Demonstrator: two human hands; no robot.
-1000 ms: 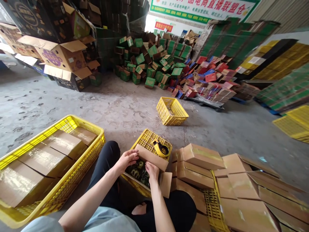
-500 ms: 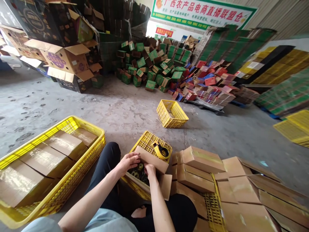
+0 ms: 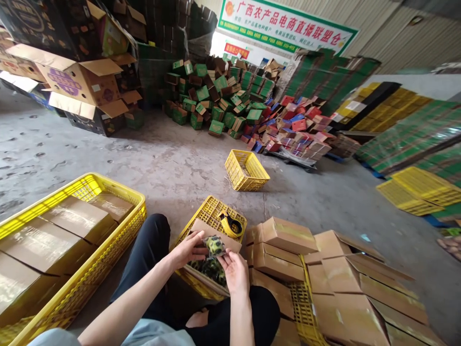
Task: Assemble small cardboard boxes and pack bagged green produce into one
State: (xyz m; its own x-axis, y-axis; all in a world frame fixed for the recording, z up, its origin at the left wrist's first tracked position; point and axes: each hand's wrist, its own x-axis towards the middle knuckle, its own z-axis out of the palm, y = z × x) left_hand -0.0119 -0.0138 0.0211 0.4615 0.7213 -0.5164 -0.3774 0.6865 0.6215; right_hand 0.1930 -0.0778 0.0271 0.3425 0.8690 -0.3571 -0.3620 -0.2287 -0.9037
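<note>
An open cardboard box (image 3: 219,236) rests on an upturned yellow crate (image 3: 212,211) in front of my knees. Dark green-yellow packets (image 3: 211,266) lie inside it. My left hand (image 3: 189,249) and my right hand (image 3: 235,270) together hold one such packet (image 3: 215,246) just above the box, pinching it from either side. A yellow tape dispenser (image 3: 231,224) lies on the crate right behind the box.
A large yellow crate (image 3: 118,250) with sealed cartons (image 3: 77,218) stands at my left. Several sealed and flat cartons (image 3: 284,235) pile at my right. A small yellow crate (image 3: 247,169) sits on the concrete floor ahead. Heaps of green and red boxes (image 3: 252,108) lie beyond.
Both hands have come up out of the box with one packet held between them. The head view has shifted slightly to the right.
</note>
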